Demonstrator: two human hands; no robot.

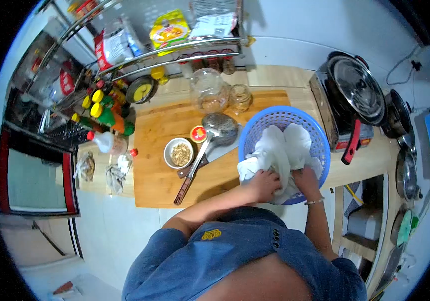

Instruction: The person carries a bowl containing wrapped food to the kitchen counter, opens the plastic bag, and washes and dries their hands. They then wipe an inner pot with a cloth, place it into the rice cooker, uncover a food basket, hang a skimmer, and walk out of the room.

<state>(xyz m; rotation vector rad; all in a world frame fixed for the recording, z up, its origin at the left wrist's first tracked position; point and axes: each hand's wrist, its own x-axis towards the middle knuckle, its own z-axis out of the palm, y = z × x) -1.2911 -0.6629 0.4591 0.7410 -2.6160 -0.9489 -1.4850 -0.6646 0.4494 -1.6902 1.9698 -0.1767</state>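
A blue plastic basket point(251, 131) with holes in its wall stands over the right end of the cutting board. White cloth point(273, 145) lies bunched inside it, with part of it hanging over the near left rim. My left hand point(265, 185) has its fingers curled into the cloth at the near side of the basket. Beside it, my right hand point(305, 181) reaches into the basket and grips the cloth, its fingertips partly hidden in the folds. A bracelet is on the right wrist.
On the wooden cutting board point(150, 188) lie a skimmer point(220, 125), a knife point(227, 148), a white bowl point(179, 153) of chopped pieces, a red-lidded jar point(198, 134) and glass jars point(209, 90). A lidded pan point(358, 90) sits right; bottles point(105, 115) stand left.
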